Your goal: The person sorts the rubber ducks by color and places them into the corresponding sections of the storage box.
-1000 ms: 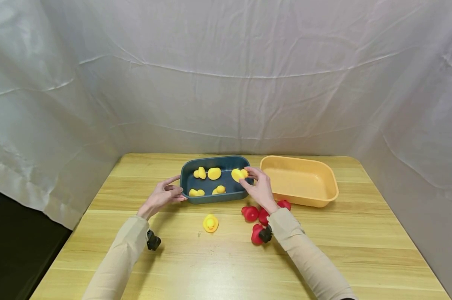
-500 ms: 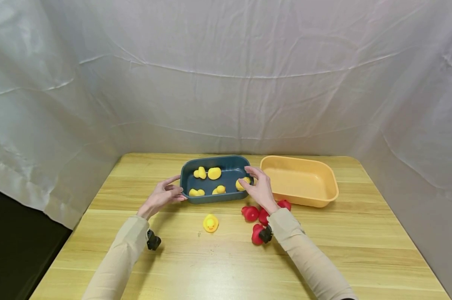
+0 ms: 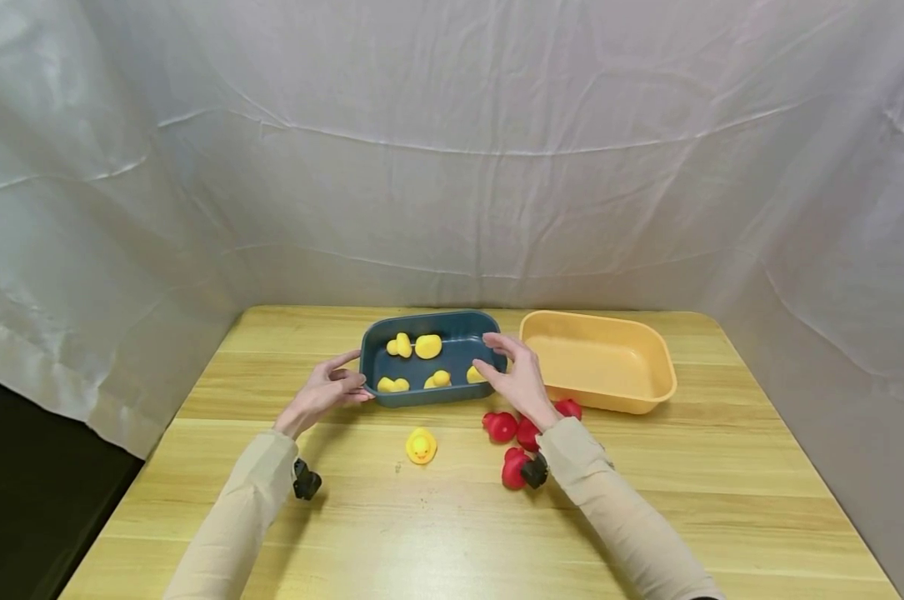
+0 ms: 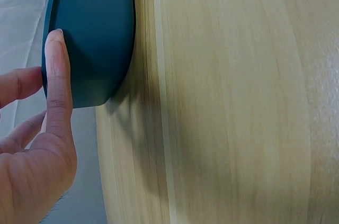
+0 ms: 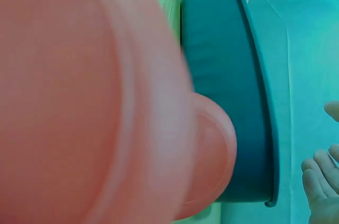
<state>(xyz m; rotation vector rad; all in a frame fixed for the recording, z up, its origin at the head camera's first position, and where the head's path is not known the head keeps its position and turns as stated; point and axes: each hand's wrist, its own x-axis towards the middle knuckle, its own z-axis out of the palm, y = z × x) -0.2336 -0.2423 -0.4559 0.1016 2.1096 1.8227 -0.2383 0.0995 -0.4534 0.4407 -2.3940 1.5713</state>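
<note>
In the head view, a dark blue plastic bin (image 3: 422, 398) stands at the back of the table, with several yellow rubber ducks (image 3: 428, 347) lying in it. My left hand (image 3: 324, 396) grips its left end; in the left wrist view the thumb (image 4: 57, 75) lies against the bin wall. My right hand (image 3: 522, 379) hovers over the right end, thumb and fingers apart with nothing between them. Just below them is a yellow duck (image 3: 475, 375), partly hidden by the thumb. Another yellow duck (image 3: 422, 447) sits on the table in front of the bin.
A light orange bin (image 3: 609, 400) stands to the right of the blue one. Several red rubber ducks (image 3: 501, 427) lie below my right wrist, partly hidden by it; one red duck (image 5: 212, 160) looms close in the right wrist view. A pale curtain (image 3: 452, 208) hangs behind the table.
My right hand has lowered the yellow duck into the blue bin's right end and let go of it; the duck now lies at the front wall. My left hand has not moved.
</note>
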